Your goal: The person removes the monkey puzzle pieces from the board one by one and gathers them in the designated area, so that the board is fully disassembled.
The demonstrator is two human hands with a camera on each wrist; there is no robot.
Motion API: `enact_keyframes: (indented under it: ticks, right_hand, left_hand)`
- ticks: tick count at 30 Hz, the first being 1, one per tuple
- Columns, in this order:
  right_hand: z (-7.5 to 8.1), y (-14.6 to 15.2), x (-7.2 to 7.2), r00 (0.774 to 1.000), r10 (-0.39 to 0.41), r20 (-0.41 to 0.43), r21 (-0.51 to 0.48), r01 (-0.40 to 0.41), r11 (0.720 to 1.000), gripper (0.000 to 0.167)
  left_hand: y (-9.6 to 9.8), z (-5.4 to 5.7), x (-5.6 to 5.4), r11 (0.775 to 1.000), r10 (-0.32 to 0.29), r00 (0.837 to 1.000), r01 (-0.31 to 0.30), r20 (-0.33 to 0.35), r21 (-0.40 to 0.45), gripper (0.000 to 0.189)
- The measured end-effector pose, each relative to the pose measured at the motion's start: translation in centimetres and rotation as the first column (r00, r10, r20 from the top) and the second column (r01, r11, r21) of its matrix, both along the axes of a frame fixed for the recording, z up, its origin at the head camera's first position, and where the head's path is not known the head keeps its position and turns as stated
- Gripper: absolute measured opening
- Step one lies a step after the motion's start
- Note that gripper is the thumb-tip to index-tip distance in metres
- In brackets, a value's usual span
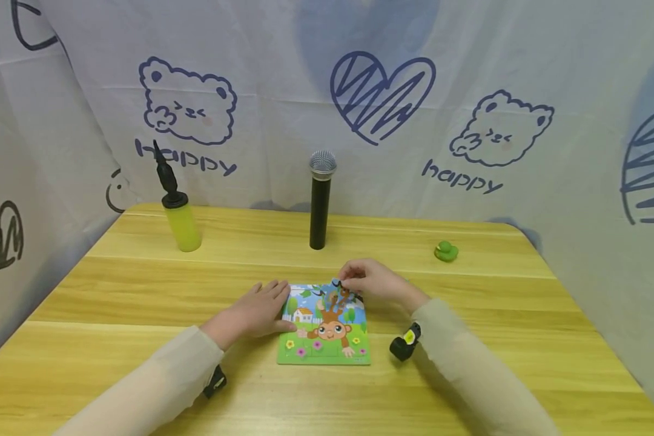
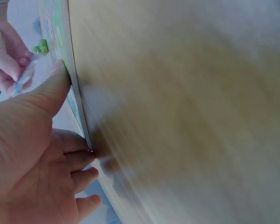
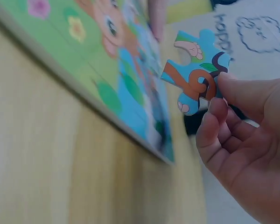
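Blue jigsaw piece [image 3: 192, 81], pinched at one edge!
The right hand's [image 1: 375, 282] narrow hold could let it twist; the left hand [image 1: 258, 310], fingers extended, might let the monkey puzzle [image 1: 327, 332] slide.

Both arms are covered by long, plain sleeves of pale cream cloth; the left sleeve [image 1: 155, 378] and right sleeve [image 1: 471, 357] are loosely cut, softly creased and ended at the wrists. The left hand [image 1: 253, 312] and right hand [image 1: 378, 281] are bare. Small black devices are worn by the cuffs; the right device [image 1: 398, 349] is marked with a white-and-yellow patch [image 1: 410, 336], the left device [image 1: 215, 383] partly hidden.
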State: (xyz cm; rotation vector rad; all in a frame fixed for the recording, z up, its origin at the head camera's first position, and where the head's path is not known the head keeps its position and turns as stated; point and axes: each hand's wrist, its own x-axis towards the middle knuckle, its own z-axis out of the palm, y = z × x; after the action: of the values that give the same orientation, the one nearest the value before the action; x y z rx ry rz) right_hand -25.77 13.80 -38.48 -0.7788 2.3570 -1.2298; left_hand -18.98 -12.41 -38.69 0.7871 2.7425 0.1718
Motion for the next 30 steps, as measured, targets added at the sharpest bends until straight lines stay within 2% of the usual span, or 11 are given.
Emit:
enact_keyframes:
  ticks: [10,17,23,30]
  right_hand:
    - [0.7,8.1,-0.2,0.985,-0.166,-0.047,0.004,0.166,0.986,0.017]
    - [0.3,13.0,-0.4,0.975,-0.210,-0.078,0.099,0.217,0.971,0.016]
    - [0.0,15.8,-0.5,0.970,-0.230,-0.076,0.162,0.239,0.957,0.018]
    - [-0.9,17.5,-1.0,0.951,-0.298,-0.080,0.195,0.308,0.931,0.016]
  left_hand:
    - [0.1,0.1,0.0,1.000,0.004,1.000,-0.004,0.001,0.002,0.081]
    - [0.1,0.0,0.0,1.000,0.003,1.000,-0.003,0.004,0.001,0.081]
    - [0.0,0.1,0.1,1.000,0.000,1.000,0.000,-0.004,-0.004,0.081]
    - [0.0,0.1,0.0,1.000,-0.004,1.000,0.004,0.004,0.007,0.082]
